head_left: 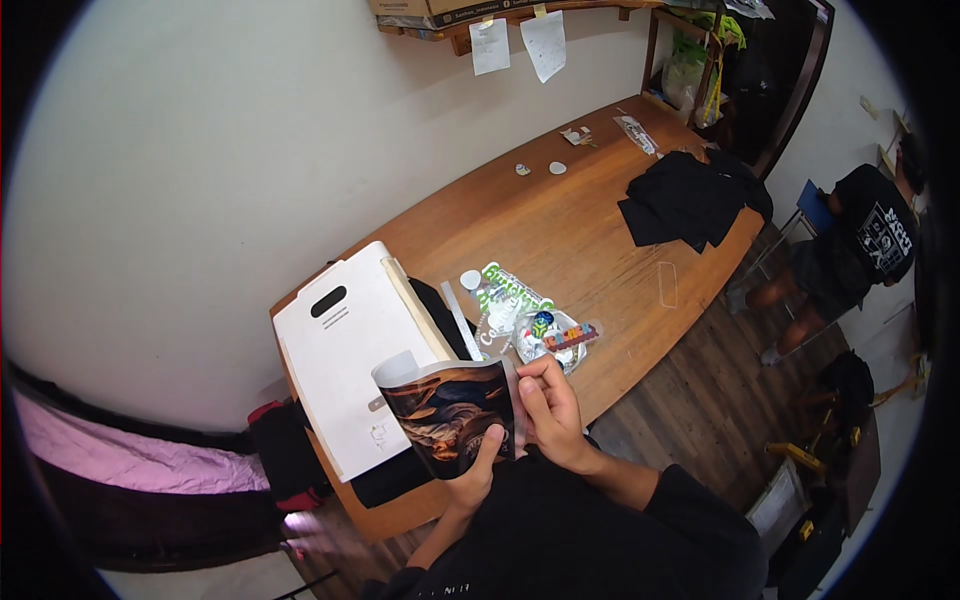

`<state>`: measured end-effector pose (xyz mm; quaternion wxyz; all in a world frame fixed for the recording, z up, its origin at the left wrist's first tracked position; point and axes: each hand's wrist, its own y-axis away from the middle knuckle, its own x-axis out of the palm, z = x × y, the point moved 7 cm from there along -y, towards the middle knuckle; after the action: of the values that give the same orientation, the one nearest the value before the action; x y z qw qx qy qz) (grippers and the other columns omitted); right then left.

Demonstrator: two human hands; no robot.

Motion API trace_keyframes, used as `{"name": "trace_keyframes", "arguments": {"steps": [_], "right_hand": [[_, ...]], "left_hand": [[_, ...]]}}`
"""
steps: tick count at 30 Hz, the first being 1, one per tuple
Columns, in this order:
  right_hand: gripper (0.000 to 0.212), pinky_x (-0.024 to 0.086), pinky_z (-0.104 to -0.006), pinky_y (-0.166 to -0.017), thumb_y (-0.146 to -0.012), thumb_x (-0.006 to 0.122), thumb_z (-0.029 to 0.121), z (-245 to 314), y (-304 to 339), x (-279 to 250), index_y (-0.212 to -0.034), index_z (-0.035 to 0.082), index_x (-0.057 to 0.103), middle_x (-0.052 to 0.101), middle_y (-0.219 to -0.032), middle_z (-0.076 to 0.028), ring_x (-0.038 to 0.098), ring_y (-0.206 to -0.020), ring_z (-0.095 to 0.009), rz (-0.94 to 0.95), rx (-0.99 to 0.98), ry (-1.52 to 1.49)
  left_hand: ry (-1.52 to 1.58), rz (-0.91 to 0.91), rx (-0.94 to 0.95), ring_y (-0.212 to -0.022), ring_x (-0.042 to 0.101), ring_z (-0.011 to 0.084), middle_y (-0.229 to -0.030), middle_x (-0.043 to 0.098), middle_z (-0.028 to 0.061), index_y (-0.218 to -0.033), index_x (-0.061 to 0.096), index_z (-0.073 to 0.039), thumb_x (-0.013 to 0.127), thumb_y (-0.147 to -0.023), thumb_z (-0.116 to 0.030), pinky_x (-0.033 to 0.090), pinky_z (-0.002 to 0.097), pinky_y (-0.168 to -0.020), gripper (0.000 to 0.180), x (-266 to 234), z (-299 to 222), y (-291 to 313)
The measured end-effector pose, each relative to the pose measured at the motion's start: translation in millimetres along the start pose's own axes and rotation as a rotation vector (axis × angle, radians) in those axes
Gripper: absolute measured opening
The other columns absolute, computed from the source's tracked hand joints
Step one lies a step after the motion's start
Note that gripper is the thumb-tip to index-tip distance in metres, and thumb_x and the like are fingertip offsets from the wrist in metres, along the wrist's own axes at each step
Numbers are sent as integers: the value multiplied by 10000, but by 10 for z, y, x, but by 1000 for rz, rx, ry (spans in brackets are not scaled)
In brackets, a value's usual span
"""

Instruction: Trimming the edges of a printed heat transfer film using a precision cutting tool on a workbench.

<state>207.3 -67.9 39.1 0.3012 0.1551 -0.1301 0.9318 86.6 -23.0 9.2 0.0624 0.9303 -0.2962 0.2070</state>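
Note:
A flexible printed sheet (445, 415) with a dark orange-brown picture and pale, curling edges hangs in front of me. My left hand (478, 478) grips its lower side, thumb pressed on the printed face. At the sheet's right edge, my right hand (555, 415) pinches it between thumb and fingers. Behind the sheet lies a large white board (350, 350) with an oval handle slot, resting on black cloth. Just beyond my hands are green-and-white cut-out stickers (510, 297) and a clear bag (575, 352) of colourful pieces. A narrow pale strip (461, 318) lies beside them.
Folded black clothing (675, 205) covers the far right of the wooden table (600, 240). Small scraps (577, 138) lie near the wall. Another person (850, 235) in dark clothes stands at the right. A shelf (545, 12) overhangs the back, and a black-and-red bag (285, 455) stands at the left.

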Motion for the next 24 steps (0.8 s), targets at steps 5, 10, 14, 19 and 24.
{"name": "trace_keyframes", "arguments": {"steps": [5,10,14,19,24], "right_hand": [[150,253,-166,-416,-986,432,192,-14,13,-1,-1050,58,416,460,-663,26,331,-478,-10,11,25,-24],[159,250,-165,-413,-987,430,199,-33,10,-3,-1053,56,411,454,-659,26,324,-473,-10,27,39,-35],[164,245,-167,-408,-989,425,206,-30,18,13,-1053,56,408,453,-658,25,323,-470,-11,31,47,-42],[162,247,-171,-403,-990,422,206,-52,20,-2,-1047,56,406,452,-657,21,324,-467,-14,17,84,-62],[163,249,-172,-400,-988,425,210,-46,22,6,-1041,58,405,452,-660,11,324,-464,-16,38,51,-46]], "left_hand": [[-48,-29,-9,-657,624,195,-880,611,129,-1085,514,31,568,-877,-3,547,287,-519,218,-147,116,27],[-32,14,-7,-670,622,193,-876,603,121,-1076,514,28,557,-885,-9,542,283,-520,199,3,-13,6],[-222,-52,20,-672,622,193,-877,603,120,-1077,515,26,558,-885,-10,540,283,-522,200,-374,333,44],[-42,-5,-1,-672,617,190,-883,611,124,-1085,519,24,563,-882,-9,536,286,-532,211,1,-40,24],[-41,-13,-37,-672,617,187,-880,615,125,-1091,519,27,564,-880,-5,532,278,-543,218,-82,77,32]]}}
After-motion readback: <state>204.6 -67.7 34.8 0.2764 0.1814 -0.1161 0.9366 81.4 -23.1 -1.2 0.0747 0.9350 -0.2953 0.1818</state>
